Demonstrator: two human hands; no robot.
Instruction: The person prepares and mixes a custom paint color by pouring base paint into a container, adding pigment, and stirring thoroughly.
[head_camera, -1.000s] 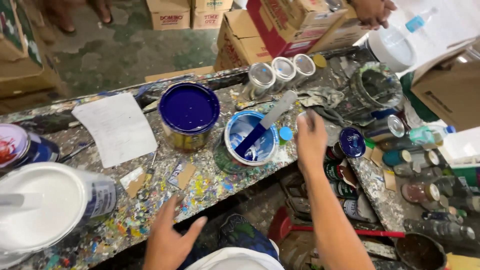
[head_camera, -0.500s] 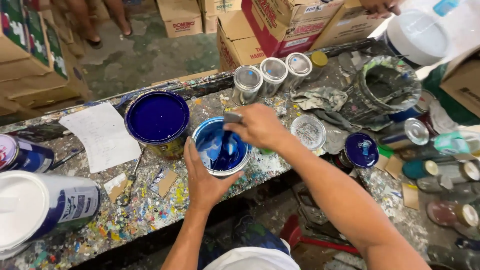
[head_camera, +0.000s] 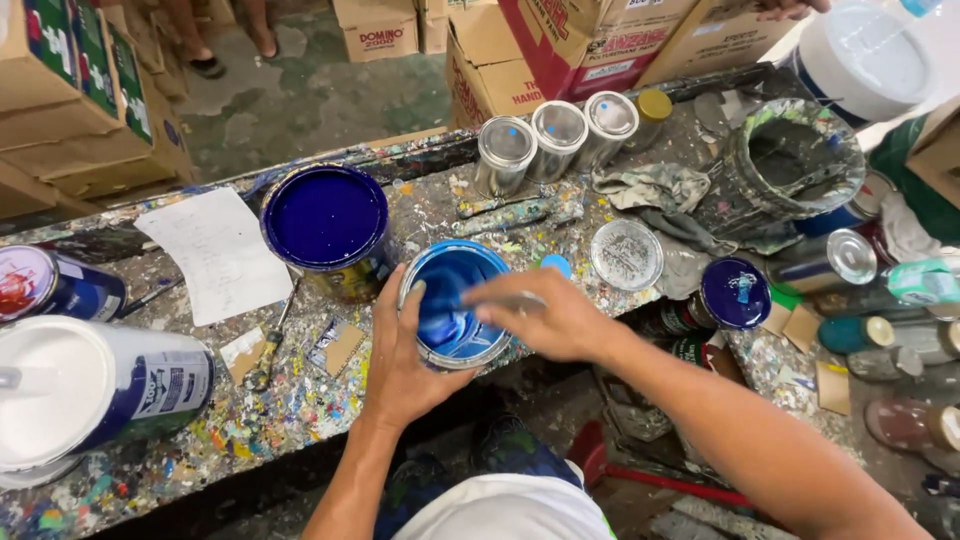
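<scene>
Across the paint-spattered bench (head_camera: 300, 420) that fills the frame, I see from my remote seat a white paint bucket (head_camera: 70, 400) at lower left, then an open can of deep blue paint (head_camera: 325, 218) at upper centre-left, just beside a sheet of paper (head_camera: 220, 250). At centre sits the small blue paint can (head_camera: 450, 300), near the bench's front edge. A second ago my left hand (head_camera: 405, 355) hung free below the bench and my right rested off by the lids; half a second ago both had closed in. Now the left hand is wrapped around the can's near-left wall, steadying it, and the right hand (head_camera: 545, 315) is closed around a stirring stick (head_camera: 500, 300), blurred with motion over the can's mouth. I judge that stirring has gone from set-up to full swing. The paint inside looks glossy, swirled light and darker blue, not yet even. Smaller still: three lidded tins (head_camera: 555, 135) at upper centre, a round metal lid (head_camera: 625, 255) and a blue lid (head_camera: 735, 292) to the right.
</scene>
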